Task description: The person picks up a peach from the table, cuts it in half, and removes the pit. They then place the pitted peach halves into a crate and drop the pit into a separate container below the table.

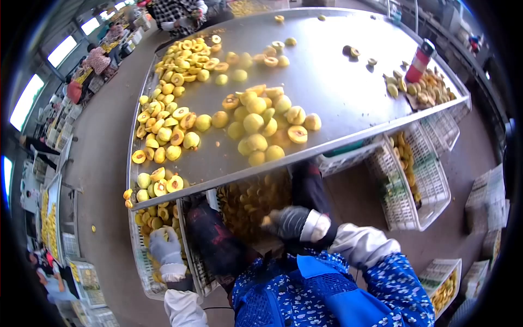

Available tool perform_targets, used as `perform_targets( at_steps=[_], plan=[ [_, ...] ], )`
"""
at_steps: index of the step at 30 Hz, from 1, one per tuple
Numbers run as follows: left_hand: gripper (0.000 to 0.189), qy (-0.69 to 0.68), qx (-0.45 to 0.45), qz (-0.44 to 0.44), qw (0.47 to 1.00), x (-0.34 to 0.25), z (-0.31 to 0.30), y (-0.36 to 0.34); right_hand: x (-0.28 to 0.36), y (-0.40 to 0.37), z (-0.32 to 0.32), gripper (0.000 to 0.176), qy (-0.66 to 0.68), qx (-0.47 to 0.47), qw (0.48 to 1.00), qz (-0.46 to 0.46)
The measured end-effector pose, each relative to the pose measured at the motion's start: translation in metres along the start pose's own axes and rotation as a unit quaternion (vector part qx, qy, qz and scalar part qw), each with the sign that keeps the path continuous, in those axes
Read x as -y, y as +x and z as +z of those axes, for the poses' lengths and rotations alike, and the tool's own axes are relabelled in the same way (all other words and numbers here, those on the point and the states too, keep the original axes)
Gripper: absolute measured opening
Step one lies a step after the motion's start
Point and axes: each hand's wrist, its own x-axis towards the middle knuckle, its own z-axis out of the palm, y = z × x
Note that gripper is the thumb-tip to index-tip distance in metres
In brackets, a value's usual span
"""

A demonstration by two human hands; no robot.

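My left hand (165,248), in a grey glove, is over the crate (143,272) of yellow peach halves (158,215) under the table's left corner. Its fingers are curled, and what they hold, if anything, does not show. My right hand (291,222), in a darker grey glove, is between my knees above a crate of brownish peach pieces (253,204). It is smeared by motion. A small tan patch shows at its fingertips, too blurred to name. On the metal table (338,103) lie a heap of whole-looking yellow peaches (254,122) and a long pile of cut halves (177,117).
A red bottle with a black cap (419,62) stands among peach pieces (433,92) at the table's right end. White crates (430,185) stand below on the right. Other people (101,60) work at tables on the far left, and one person (177,16) stands behind the table.
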Motion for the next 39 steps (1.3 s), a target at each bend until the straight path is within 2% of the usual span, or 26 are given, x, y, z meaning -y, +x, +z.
perform_targets(
  at_steps=[1,3,5,7,9,11,13,15,17,19,21,22,24,25,28,30,31,35,39],
  plan=[
    [0.026,0.04,-0.009,0.062,0.997,0.005,-0.009,0.008,0.009,0.001,-0.025,0.028,-0.084,-0.045,0.994,-0.046],
    [0.018,-0.033,0.036,0.045,0.998,0.004,-0.004,0.032,0.037,0.004,-0.08,0.025,-0.125,-0.045,0.983,-0.125],
    [0.015,-0.089,0.063,0.052,0.993,-0.039,-0.005,0.079,0.052,0.007,-0.115,0.025,-0.152,-0.031,0.972,-0.179],
    [0.014,-0.171,0.003,0.176,0.97,-0.091,0.017,0.128,0.055,0.012,-0.137,0.025,-0.157,-0.014,0.966,-0.206],
    [0.018,-0.187,0.035,0.205,0.96,-0.148,0.049,0.177,0.041,0.022,-0.145,0.024,-0.151,0.002,0.968,-0.202],
    [0.02,-0.224,0.033,0.299,0.927,-0.206,0.095,0.23,0.004,0.034,-0.149,0.024,-0.138,0.006,0.979,-0.149],
    [0.023,-0.277,0.061,0.324,0.903,-0.26,0.147,0.272,-0.051,0.051,-0.143,0.023,-0.139,0.02,0.987,-0.072],
    [0.028,-0.257,0.142,0.329,0.898,-0.294,0.219,0.323,-0.116,0.065,-0.123,0.023,-0.143,0.034,0.989,0.028],
    [0.033,-0.158,0.245,0.317,0.902,-0.352,0.223,0.322,-0.182,0.074,-0.096,0.023,-0.157,0.048,0.978,0.125],
    [0.041,-0.117,0.267,0.356,0.888,-0.376,0.253,0.318,-0.241,0.076,-0.067,0.022,-0.174,0.064,0.96,0.207],
    [0.048,-0.059,0.396,0.304,0.865,-0.387,0.282,0.327,-0.28,0.076,-0.046,0.022,-0.189,0.071,0.945,0.255],
    [0.052,-0.07,0.403,0.343,0.846,-0.385,0.287,0.33,-0.295,0.075,-0.038,0.022,-0.196,0.074,0.939,0.272],
    [0.047,-0.055,0.409,0.348,0.842,-0.393,0.254,0.313,-0.311,0.072,-0.029,0.022,-0.201,0.073,0.933,0.288],
    [0.045,-0.038,0.359,0.368,0.857,-0.385,0.256,0.306,-0.313,0.07,-0.027,0.022,-0.203,0.071,0.933,0.29],
    [0.041,0.024,0.362,0.367,0.857,-0.376,0.22,0.284,-0.3,0.065,-0.038,0.021,-0.191,0.047,0.94,0.279],
    [0.04,0.012,0.32,0.436,0.841,-0.352,0.216,0.271,-0.267,0.062,-0.06,0.021,-0.154,0.009,0.958,0.243],
    [0.041,0.034,0.36,0.427,0.829,-0.354,0.189,0.261,-0.243,0.061,-0.074,0.021,-0.129,-0.014,0.968,0.216],
    [0.042,0.006,0.325,0.463,0.824,-0.316,0.169,0.228,-0.108,0.034,-0.134,0.021,-0.028,-0.076,0.997,0.019],
    [0.042,-0.026,0.307,0.451,0.838,-0.29,0.158,0.21,0.011,0.001,-0.167,0.021,0.003,-0.047,0.979,-0.196]
  ],
)
